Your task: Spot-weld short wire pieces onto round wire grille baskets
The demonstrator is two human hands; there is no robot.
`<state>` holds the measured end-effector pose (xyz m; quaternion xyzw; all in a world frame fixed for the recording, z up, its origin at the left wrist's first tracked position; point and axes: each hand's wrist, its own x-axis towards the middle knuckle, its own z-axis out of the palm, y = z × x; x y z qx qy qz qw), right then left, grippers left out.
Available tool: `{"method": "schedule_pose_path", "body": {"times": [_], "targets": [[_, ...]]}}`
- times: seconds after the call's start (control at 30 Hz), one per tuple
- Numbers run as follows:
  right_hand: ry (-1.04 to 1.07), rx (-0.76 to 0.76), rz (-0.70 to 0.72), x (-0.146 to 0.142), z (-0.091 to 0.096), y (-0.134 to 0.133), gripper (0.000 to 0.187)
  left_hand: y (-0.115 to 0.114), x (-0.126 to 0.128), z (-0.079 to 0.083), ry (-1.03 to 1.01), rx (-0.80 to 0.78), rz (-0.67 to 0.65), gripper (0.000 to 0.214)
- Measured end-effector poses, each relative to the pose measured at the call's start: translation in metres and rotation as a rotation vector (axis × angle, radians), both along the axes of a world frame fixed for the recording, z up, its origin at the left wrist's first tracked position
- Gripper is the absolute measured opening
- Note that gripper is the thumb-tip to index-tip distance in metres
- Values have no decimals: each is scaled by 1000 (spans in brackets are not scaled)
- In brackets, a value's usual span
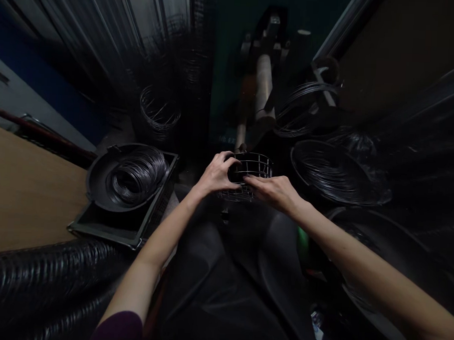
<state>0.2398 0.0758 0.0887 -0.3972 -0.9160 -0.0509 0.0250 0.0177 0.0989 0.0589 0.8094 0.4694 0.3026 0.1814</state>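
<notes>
A small round wire basket (250,167) of thin metal rods sits at the centre, just in front of me. My left hand (216,173) grips its left rim with curled fingers. My right hand (274,190) lies over the basket's near right side, fingers pressed on the wires. Both forearms reach in from below. A machine with a pale cylinder (263,86) stands right behind the basket.
A black tray (107,225) at left holds a round pan with a coil of dark wire (136,176). Wire coils (332,172) lie to the right and another wire basket (160,109) hangs behind. A ribbed black hose (37,277) runs low left beside a brown board (19,191).
</notes>
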Motion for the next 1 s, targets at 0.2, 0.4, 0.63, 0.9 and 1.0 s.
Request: {"method": "schedule_pose_path", "body": {"times": [0.2, 0.4, 0.63, 0.9, 1.0], "targets": [[25, 49, -15, 2, -2, 17, 38, 19, 3, 0, -8, 28, 8, 63], [21, 58, -32, -1, 2, 22, 38, 25, 1, 6, 10, 24, 2, 62], [14, -1, -85, -1, 3, 23, 35, 29, 1, 11, 14, 7, 4, 63], [182, 45, -122, -3, -6, 34, 33, 44, -2, 18, -29, -41, 48, 62], [217, 83, -179, -6, -10, 42, 29, 55, -3, 18, -12, -43, 54, 64]]}}
